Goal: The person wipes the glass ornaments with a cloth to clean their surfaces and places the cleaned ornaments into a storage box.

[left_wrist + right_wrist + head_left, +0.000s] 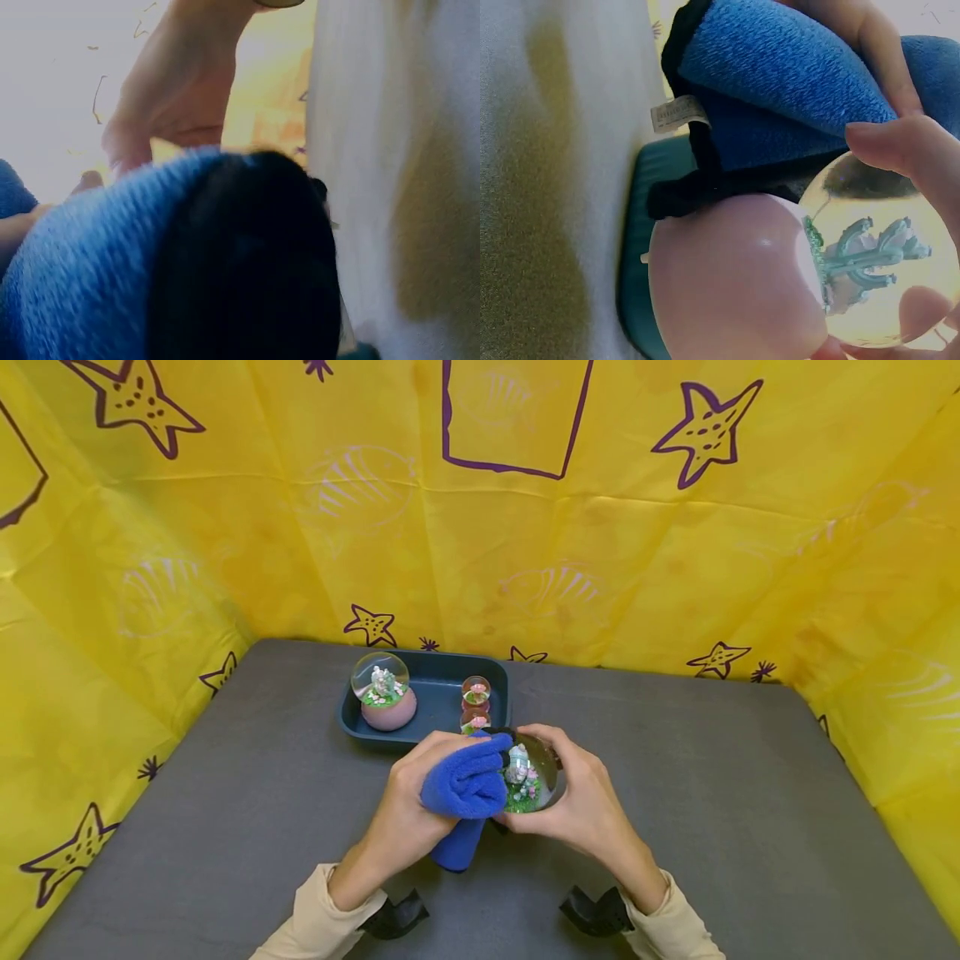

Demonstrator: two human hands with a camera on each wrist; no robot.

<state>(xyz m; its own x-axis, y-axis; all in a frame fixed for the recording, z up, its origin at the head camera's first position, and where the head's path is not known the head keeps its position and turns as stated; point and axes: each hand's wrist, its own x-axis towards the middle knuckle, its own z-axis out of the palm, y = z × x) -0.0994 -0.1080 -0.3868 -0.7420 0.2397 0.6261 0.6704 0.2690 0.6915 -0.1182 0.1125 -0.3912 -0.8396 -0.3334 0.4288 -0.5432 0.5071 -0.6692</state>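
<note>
My left hand (412, 797) grips a folded blue towel (467, 783) with black edging, one end of it hanging down. The fingers of my right hand (588, 802) curl round the glass ball of a snow globe (527, 777) with a figure and green ground inside. Its pink base (735, 277) shows in the right wrist view, where the towel (780, 67) lies right against the globe and a white label (679, 114) sticks out from the edging. In the left wrist view, the towel (90, 255) hides most of the work.
Behind the hands stands a dark teal tray (435, 668). Inside it are another snow globe (384, 692) with a pink base, at left, and two small globes (476, 692) at right. The grey table (712, 793) meets yellow patterned cloth (645, 568) at back and sides.
</note>
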